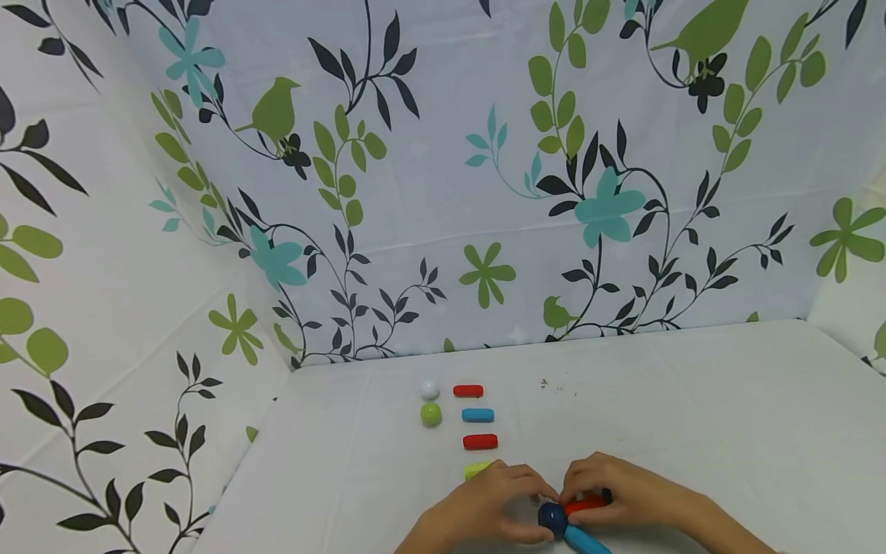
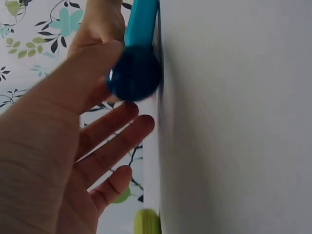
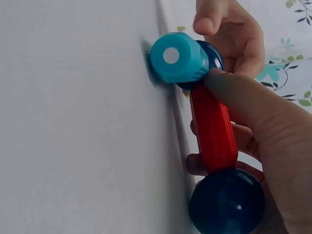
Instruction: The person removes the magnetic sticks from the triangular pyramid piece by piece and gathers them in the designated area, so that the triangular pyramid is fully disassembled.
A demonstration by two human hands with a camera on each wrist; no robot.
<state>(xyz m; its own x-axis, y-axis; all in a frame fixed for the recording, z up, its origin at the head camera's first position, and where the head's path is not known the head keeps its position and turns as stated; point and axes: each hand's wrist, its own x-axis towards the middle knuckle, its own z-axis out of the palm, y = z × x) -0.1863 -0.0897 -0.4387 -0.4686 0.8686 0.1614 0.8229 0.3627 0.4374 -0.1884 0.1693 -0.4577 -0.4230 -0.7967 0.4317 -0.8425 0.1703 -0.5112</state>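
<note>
In the head view, my left hand [image 1: 487,500] curls its thumb and index finger round a glossy dark blue ball [image 1: 552,519]. The left wrist view shows the other fingers [image 2: 117,141] spread below that ball. My right hand [image 1: 623,492] pinches a red rod [image 3: 214,126] between thumb and fingers. One end of this rod meets the first ball; a second dark blue ball [image 3: 227,202] sits at its other end, by the right palm. A light blue ribbed rod [image 1: 587,540] also joins the first ball, slanting down toward the front.
Left of centre on the white table [image 1: 360,462] lie a red rod [image 1: 467,391], a blue rod [image 1: 477,415], another red rod [image 1: 481,442] and a yellow-green rod [image 1: 477,469], partly behind the left hand. Beside them sit a white ball [image 1: 430,390] and a green ball [image 1: 431,415]. Patterned cloth [image 1: 429,192] hangs behind.
</note>
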